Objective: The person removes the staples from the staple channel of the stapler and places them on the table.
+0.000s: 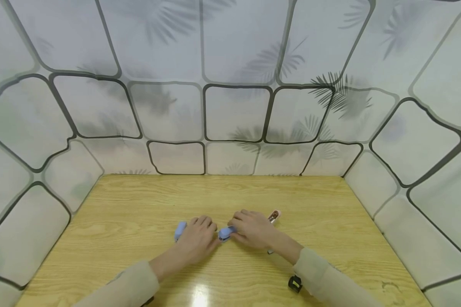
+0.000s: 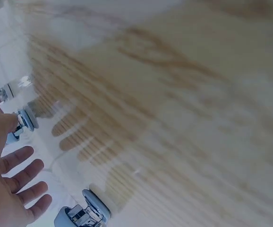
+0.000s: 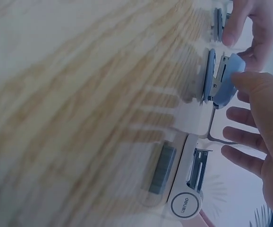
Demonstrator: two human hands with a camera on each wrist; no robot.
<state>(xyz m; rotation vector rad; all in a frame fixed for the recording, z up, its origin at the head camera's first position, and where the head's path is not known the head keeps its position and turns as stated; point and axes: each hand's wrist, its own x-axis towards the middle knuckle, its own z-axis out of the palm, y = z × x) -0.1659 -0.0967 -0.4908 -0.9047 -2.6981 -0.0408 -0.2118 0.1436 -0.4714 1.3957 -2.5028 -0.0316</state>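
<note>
In the head view my right hand [image 1: 253, 229] pinches a light blue stapler [image 1: 226, 233] between thumb and forefinger; its other fingers are spread in the right wrist view. The stapler [image 3: 227, 80] sits low over the tabletop, its nose toward my left hand [image 1: 198, 238]. My left thumb and forefinger are at that nose; whether they touch it is not certain. The left hand's remaining fingers [image 2: 28, 182] are spread and relaxed. A second blue stapler [image 1: 179, 230] stands just left of my left hand. Beyond my right wrist lies a white and pinkish stapler [image 3: 186, 184], partly covered in the head view.
A black tape measure [image 1: 295, 283] lies beside the right sleeve. Part of a dark object [image 1: 147, 301] shows under the left sleeve. The wooden table [image 1: 215, 192] is bounded at the back and sides by patterned walls [image 1: 236, 113].
</note>
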